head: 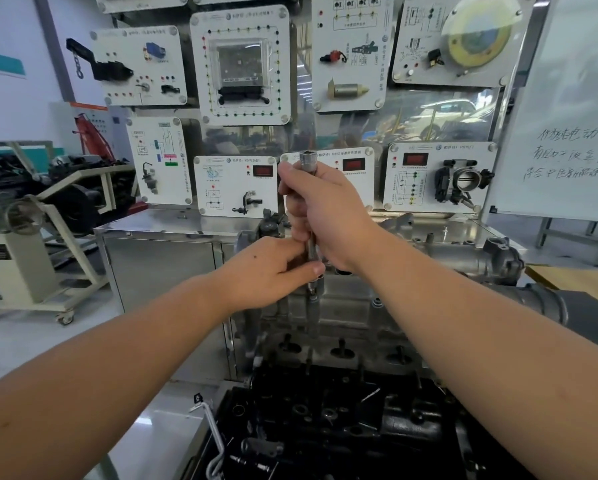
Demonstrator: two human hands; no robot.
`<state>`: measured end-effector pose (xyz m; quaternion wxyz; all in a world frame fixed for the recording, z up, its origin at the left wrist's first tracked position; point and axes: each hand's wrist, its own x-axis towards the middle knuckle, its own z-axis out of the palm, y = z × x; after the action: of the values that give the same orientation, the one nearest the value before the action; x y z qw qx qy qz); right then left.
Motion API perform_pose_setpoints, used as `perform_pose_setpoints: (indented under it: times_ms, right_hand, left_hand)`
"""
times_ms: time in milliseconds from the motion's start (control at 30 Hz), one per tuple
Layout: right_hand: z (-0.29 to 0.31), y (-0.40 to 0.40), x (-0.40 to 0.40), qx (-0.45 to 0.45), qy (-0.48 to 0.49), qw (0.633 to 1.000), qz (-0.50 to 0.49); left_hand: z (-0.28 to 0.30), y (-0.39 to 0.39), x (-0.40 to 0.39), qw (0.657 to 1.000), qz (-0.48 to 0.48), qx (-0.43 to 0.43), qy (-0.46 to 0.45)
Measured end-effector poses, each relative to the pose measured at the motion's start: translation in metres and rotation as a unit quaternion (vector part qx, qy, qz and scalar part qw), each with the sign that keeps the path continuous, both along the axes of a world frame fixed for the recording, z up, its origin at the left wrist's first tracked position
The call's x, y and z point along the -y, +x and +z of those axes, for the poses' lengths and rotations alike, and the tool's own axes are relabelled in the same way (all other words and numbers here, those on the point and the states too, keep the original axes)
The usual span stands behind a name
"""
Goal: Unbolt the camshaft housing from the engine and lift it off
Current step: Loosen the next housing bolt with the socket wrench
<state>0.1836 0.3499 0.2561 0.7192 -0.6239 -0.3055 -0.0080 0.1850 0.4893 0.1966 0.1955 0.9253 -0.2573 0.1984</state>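
The camshaft housing (346, 306) is sitting on top of the engine (342, 420), straight ahead of us and just below our hands, its grey casting running away toward the display wall. We are working on one of its bolts with a long socket extension (312, 244) standing nearly upright, its lower end going down into a recess in the housing; the bolt itself is hidden down there.

Our right hand (321, 209) is wrapping its fingers round the upper shaft, with the open socket end (308, 157) poking out above the fist. Our left hand (273, 271) is pinching the shaft lower down, thumb and fingers curled around it just above the housing.

To do this well, we are judging that the tool should be kept in line with the bolt, so the left hand is best steadying the lower end while the right hand is turning. Any lean could be letting the socket slip off the bolt head and round it. We cannot tell how many bolts are already out, so we are treating the housing as fastened for now and not prying at it.

Behind the engine, a metal cabinet (159, 271) is carrying training panels (238, 64), and a whiteboard (560, 133) is standing on the right.
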Motion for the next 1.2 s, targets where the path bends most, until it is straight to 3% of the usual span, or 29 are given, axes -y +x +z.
perform_pose_setpoints:
  times_ms: [233,333,500,633,733,867,933,1033,1100,1200]
  right_hand:
    - [0.004,0.008,0.001,0.017,0.018,0.998,0.054]
    - [0.009,0.018,0.004,-0.011,0.026,0.988,0.149]
    - [0.018,0.042,0.011,-0.094,0.012,0.919,0.384]
    - [0.015,0.055,0.012,-0.085,-0.045,0.876,0.473]
    - [0.019,0.053,0.01,0.0,-0.055,0.9,0.432]
    - [0.023,0.058,0.02,0.173,-0.011,0.967,0.189]
    - [0.018,0.06,0.023,0.231,-0.009,0.967,0.104]
    - [0.009,0.059,0.026,0.327,-0.082,0.941,0.036]
    - [0.002,0.058,0.03,0.329,-0.084,0.94,0.031]
    - [-0.004,0.055,0.034,0.25,-0.037,0.962,0.104]
  left_hand:
    - [-0.003,-0.003,0.003,0.998,0.002,-0.007,-0.063]
    - [-0.004,-0.005,0.004,0.998,0.012,0.015,-0.059]
    - [-0.004,-0.007,0.007,0.999,0.013,0.014,-0.048]
    - [-0.005,-0.011,0.008,0.998,0.015,0.024,-0.06]
    - [-0.004,-0.014,0.011,0.997,0.029,0.024,-0.071]
    - [-0.002,-0.013,0.011,0.994,0.058,0.014,-0.087]
    - [-0.003,-0.013,0.01,0.993,0.065,0.011,-0.094]
    - [-0.004,-0.012,0.009,0.993,0.046,0.018,-0.106]
    - [-0.005,-0.012,0.01,0.994,0.033,0.012,-0.108]
    - [-0.005,-0.012,0.011,0.994,0.022,0.011,-0.107]
